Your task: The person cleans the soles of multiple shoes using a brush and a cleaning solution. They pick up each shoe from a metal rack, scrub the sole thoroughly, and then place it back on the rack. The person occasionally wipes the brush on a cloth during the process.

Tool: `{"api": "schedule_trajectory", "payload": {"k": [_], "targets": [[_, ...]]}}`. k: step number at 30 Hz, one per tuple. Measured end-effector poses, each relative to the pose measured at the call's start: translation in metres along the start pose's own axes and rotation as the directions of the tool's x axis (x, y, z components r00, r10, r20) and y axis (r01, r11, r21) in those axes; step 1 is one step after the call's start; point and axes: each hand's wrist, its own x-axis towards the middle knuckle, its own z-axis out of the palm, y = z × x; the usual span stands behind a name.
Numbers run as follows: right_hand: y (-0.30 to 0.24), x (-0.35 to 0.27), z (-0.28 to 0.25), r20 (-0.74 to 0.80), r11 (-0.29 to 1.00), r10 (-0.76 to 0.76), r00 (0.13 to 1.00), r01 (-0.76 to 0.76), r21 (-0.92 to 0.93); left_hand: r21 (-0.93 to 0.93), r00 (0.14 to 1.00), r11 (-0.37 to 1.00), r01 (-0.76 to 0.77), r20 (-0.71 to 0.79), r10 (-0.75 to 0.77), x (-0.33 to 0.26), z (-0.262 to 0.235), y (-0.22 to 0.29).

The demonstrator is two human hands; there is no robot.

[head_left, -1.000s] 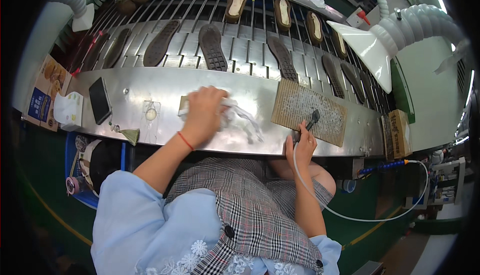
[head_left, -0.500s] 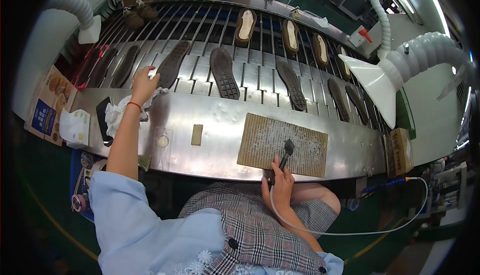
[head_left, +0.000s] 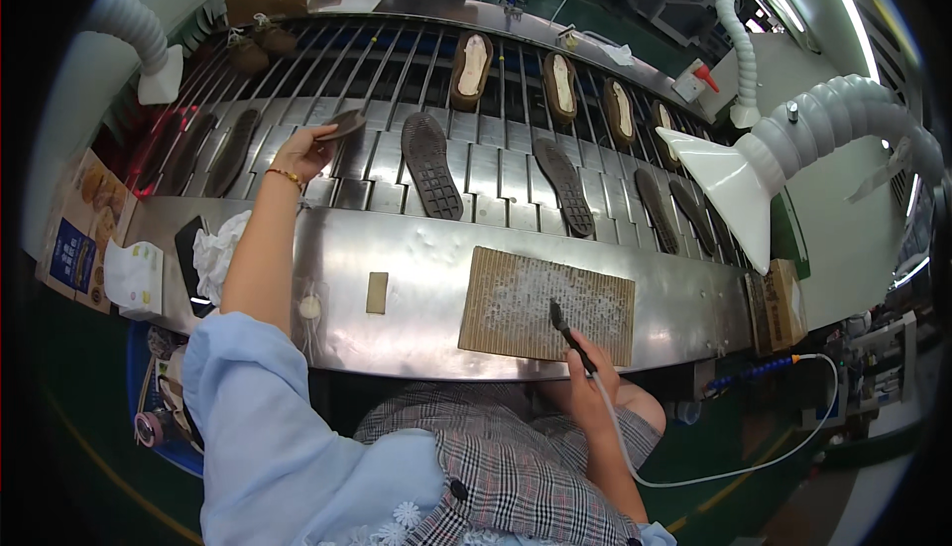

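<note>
The step in hand looks like fetching: the left hand (head_left: 302, 149) is stretched far out over the slatted metal conveyor (head_left: 496, 174) and its fingers are closed on the edge of a dark, flat rubber shoe sole (head_left: 344, 125), which it holds tilted just above the slats. The right hand (head_left: 585, 377) stays close to the body at the near edge of the steel workbench (head_left: 416, 278), wrapped around a slim black pen-shaped tool (head_left: 567, 328) with a white cable (head_left: 694, 472) trailing from it; the tool's tip rests on a stained rectangular cardboard mat (head_left: 516, 298).

So the two hands are well apart — the sole up at the far left, the tool low at the right, with the bench between them. By my judgement the next move calls for carrying the sole back across the bench to the cardboard mat, where the tool waits, and laying it flat and steady enough for the tip to work on it.

Other dark soles (head_left: 433, 164) lie on the conveyor near the held one, untouched.
</note>
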Motion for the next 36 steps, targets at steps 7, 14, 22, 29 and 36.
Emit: {"api": "schedule_trajectory", "payload": {"k": [7, 14, 22, 29, 36], "targets": [[0.011, -0.001, -0.007, 0.005, 0.483, 0.457, 0.89, -0.253, 0.838, -0.461, 0.86, 0.885, -0.065, 0.424, 0.284, -0.21, 0.135, -0.041], [0.024, -0.016, 0.0, 0.135, 0.323, 0.514, 0.847, -0.336, 0.885, -0.577, 0.847, 0.788, 0.215, 0.512, 0.144, -0.252, 0.151, -0.155], [0.034, -0.016, 0.009, 0.122, 0.301, 0.483, 0.867, -0.296, 0.907, -0.513, 0.94, 0.826, 0.232, 0.338, -0.055, -0.238, 0.12, -0.189], [0.042, -0.02, 0.012, 0.074, 0.25, 0.501, 0.863, -0.225, 0.942, -0.467, 0.946, 0.875, 0.124, 0.323, 0.038, -0.254, 0.1, -0.155], [0.048, -0.024, 0.02, 0.097, 0.195, 0.521, 0.848, -0.228, 0.954, -0.315, 0.757, 0.945, 0.092, 0.639, 0.139, -0.266, 0.121, -0.153]]}}
